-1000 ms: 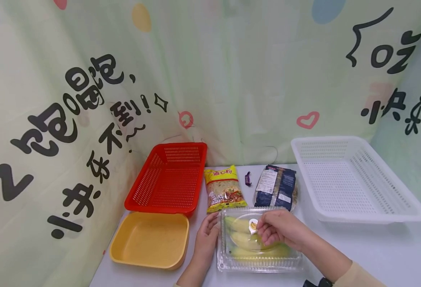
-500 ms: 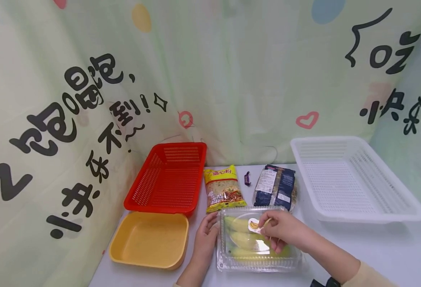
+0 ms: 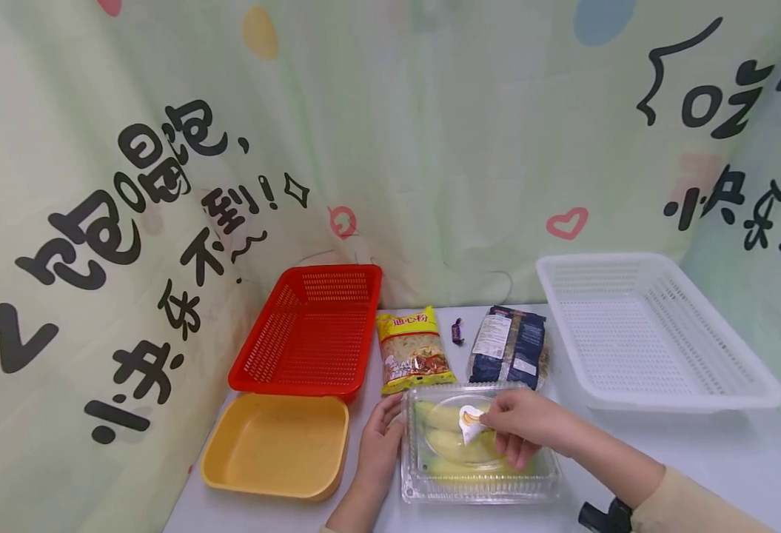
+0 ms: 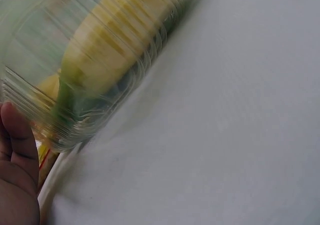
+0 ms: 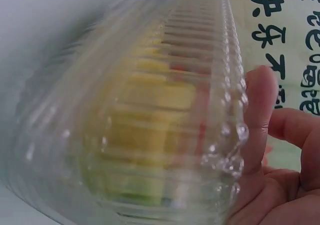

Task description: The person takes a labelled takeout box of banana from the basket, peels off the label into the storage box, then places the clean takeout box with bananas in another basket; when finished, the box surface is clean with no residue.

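Note:
A clear plastic clamshell box (image 3: 483,488) with yellow-green bananas (image 4: 105,50) inside lies on the white table in the head view. A white sticker with a small banana picture (image 3: 468,425) is at the lid's middle. My right hand (image 3: 530,426) is over the lid, its thumb and forefinger pinching the sticker's right edge. My left hand (image 3: 380,444) rests along the box's left side, fingers lightly bent against the wall. In the right wrist view, the box's ribbed side (image 5: 150,115) fills the foreground and hides the sticker.
Behind the box lie a yellow pasta bag (image 3: 414,352), a small purple-wrapped candy (image 3: 457,332) and a dark blue food bag (image 3: 510,348). On the left stand a red basket (image 3: 303,333) and a yellow tub (image 3: 277,448). A white basket (image 3: 657,340) stands right.
The right hand's fingers have shifted slightly and its wrist has turned. More of the sticker shows, and its lower part now points downward. The left hand and box have stayed in place.

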Demonstrator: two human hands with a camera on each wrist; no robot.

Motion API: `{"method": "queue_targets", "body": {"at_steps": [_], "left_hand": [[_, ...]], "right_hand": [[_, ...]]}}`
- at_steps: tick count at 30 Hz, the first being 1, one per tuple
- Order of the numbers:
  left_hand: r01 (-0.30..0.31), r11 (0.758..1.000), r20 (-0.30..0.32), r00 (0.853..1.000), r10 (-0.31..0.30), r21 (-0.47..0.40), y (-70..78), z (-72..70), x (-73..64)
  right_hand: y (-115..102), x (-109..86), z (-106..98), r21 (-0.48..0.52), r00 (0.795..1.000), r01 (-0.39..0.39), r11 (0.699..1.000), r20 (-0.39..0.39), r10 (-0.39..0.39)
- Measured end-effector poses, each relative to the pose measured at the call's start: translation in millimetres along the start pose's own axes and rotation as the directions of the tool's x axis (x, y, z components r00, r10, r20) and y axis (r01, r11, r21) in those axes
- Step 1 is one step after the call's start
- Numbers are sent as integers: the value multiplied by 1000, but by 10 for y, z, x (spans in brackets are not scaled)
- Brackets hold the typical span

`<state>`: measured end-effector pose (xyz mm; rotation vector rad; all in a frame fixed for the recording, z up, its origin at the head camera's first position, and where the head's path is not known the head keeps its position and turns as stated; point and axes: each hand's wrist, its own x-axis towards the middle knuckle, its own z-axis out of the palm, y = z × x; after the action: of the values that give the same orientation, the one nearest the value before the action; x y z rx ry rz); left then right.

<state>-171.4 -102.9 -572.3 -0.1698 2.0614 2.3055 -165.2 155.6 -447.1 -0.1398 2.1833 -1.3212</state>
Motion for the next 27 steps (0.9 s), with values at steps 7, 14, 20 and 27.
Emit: {"method": "queue_targets", "body": {"at_steps": [7,14,20,27], "left_hand": [[1,1000,4,1000,-1,12,-7,8,-1],[-5,999,-17,1000,5,39,27,-6,-23],[7,999,-23,1000,-6,33,34,-1,-21],[22,999,-25,999,-21,34,40,7,-16]], "right_hand": [[-12,10,-18,-214,997,-76,974,-22,73],[-68,90,23,-332,995,-98,938,-7,101],[-143,167,38,-415,990,-127,901,5,142],[-146,212,30,-417,991,-104,903,28,128]]}}
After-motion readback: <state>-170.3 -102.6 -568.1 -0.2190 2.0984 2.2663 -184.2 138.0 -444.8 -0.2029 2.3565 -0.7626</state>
